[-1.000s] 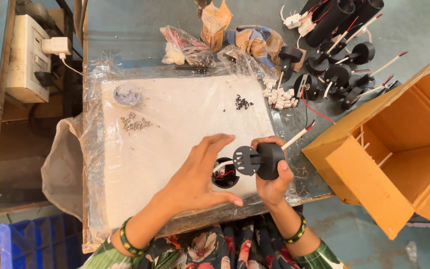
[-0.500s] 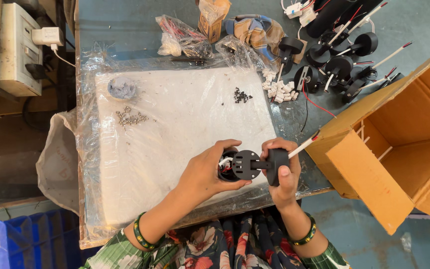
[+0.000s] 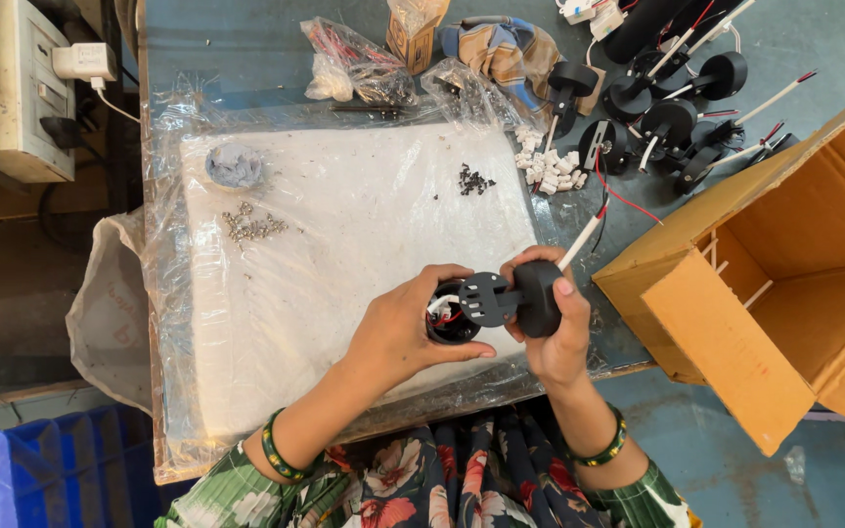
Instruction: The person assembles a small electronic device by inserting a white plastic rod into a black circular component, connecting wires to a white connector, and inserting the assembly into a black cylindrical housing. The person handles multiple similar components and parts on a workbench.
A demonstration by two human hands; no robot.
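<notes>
While cupped loosely under black round housing (image 3: 449, 323), left hand (image 3: 398, 337) meets right hand (image 3: 552, 328), clamped around black plastic lamp fitting (image 3: 512, 299), axis lying left-right.

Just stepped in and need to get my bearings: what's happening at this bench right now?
A person seated at the bench holds a black fixture part in the right hand and presses a slotted black disc against it with the left hand; red and white wires show behind the disc. The hands are over a plastic-covered white pad bearing small screws. More black fixtures lie beyond, beside an open cardboard box.
</notes>
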